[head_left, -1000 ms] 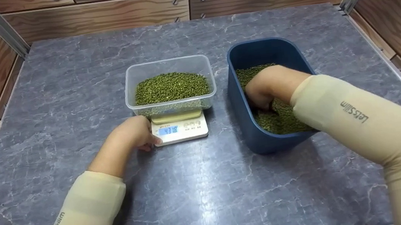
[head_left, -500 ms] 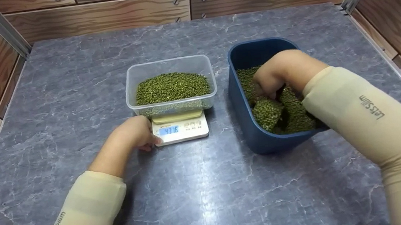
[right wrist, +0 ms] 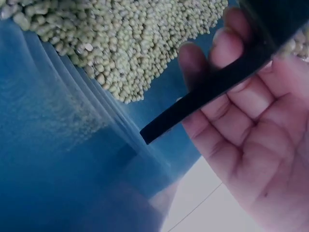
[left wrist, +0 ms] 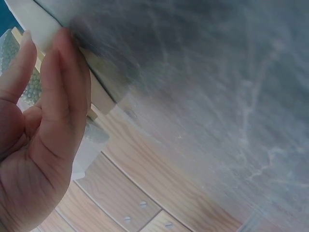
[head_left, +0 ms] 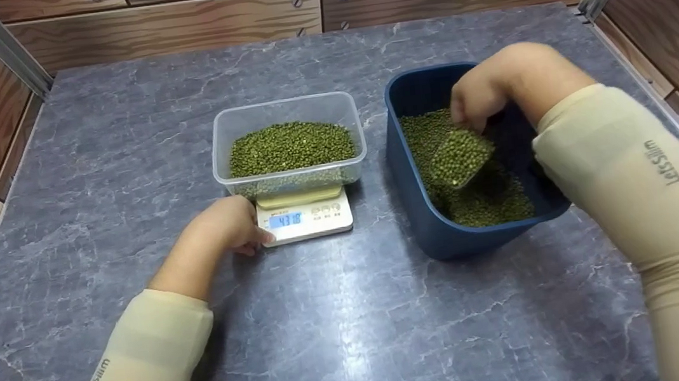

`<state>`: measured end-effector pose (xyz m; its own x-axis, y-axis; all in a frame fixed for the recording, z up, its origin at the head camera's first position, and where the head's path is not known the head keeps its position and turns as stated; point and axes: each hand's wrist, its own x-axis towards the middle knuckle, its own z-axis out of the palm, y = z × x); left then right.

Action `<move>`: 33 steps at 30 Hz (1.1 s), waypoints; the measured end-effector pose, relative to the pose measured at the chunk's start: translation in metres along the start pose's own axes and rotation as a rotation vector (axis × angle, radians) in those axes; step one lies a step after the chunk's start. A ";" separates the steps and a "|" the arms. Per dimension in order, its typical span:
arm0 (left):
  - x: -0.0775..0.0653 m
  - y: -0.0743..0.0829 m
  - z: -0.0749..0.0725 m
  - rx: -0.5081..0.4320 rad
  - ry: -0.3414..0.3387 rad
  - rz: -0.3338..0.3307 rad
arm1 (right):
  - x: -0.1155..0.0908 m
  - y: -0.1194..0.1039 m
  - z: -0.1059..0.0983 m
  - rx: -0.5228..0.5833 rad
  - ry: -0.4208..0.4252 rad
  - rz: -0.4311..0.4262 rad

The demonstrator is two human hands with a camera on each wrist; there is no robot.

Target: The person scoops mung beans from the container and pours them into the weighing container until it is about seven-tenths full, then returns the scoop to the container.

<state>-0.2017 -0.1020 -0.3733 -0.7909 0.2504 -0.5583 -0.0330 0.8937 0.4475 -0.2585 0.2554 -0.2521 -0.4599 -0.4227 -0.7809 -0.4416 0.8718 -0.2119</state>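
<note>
My right hand (head_left: 487, 87) grips a scoop heaped with green mung beans (head_left: 461, 157) over the dark blue bin (head_left: 467, 241). The scoop's black handle (right wrist: 207, 94) lies across the curled fingers in the right wrist view. More mung beans (head_left: 425, 126) cover the bin's floor. At the left, a white kitchen scale (head_left: 319, 225) reads 431.8 and bears a clear plastic box (head_left: 351, 173) of mung beans (head_left: 290, 147). My left hand (head_left: 219, 226) pinches the scale's front left corner, thumb on top, fingers at the side edge (left wrist: 53, 125).
All stands on a grey marbled table (head_left: 328, 319). Wood-patterned panels (head_left: 167, 28) close off the back and both sides, with metal posts (head_left: 10, 49) at the rear corners. The bin stands just right of the scale.
My right hand has risen out of the beans toward the bin's back right, and the filled scoop has come up with it. My left hand and the scale's reading stay the same.
</note>
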 end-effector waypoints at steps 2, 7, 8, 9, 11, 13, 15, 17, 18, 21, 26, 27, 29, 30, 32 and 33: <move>0.000 0.000 0.000 0.020 0.002 0.003 | -0.002 0.002 -0.002 0.004 0.010 0.010; 0.000 0.000 0.000 0.042 0.006 0.005 | -0.008 0.002 -0.009 -0.005 0.048 0.051; 0.000 -0.001 0.000 0.045 0.006 0.005 | -0.009 0.002 -0.011 0.006 0.047 0.059; 0.000 -0.001 0.000 0.044 0.006 0.005 | -0.010 0.002 -0.012 0.023 0.047 0.069; 0.000 0.000 0.000 0.045 0.005 0.005 | -0.013 0.003 -0.014 0.066 0.040 0.072; 0.000 0.000 0.000 0.040 0.004 0.006 | -0.016 0.004 -0.016 0.105 0.029 0.068; 0.000 0.000 0.000 0.033 0.001 0.006 | -0.018 0.005 -0.017 0.130 0.030 0.064; 0.000 0.000 0.000 0.027 -0.001 0.006 | -0.021 0.006 -0.018 0.133 0.039 0.062; 0.000 0.000 0.000 0.023 -0.001 0.007 | -0.022 0.006 -0.018 0.132 0.045 0.067; 0.000 0.000 0.000 0.011 -0.004 0.009 | -0.026 0.009 -0.019 0.149 0.063 0.083; -0.001 0.001 -0.001 0.008 -0.006 0.011 | -0.030 0.014 -0.019 0.201 0.063 0.092; -0.001 0.001 -0.001 0.011 -0.006 0.011 | -0.031 0.015 -0.019 0.217 0.059 0.098; -0.001 0.001 -0.001 0.011 -0.004 0.008 | -0.031 0.018 -0.019 0.249 0.056 0.110; -0.001 0.001 -0.001 0.013 -0.004 0.006 | -0.031 0.019 -0.019 0.271 0.056 0.116; -0.001 0.001 -0.001 0.006 -0.002 0.003 | -0.031 0.022 -0.018 0.319 0.062 0.128; -0.001 0.001 -0.001 0.004 -0.001 0.002 | -0.030 0.024 -0.018 0.345 0.065 0.132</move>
<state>-0.2012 -0.1018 -0.3718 -0.7906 0.2524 -0.5579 -0.0291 0.8946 0.4459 -0.2691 0.2845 -0.2228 -0.5485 -0.3067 -0.7779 -0.0949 0.9471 -0.3065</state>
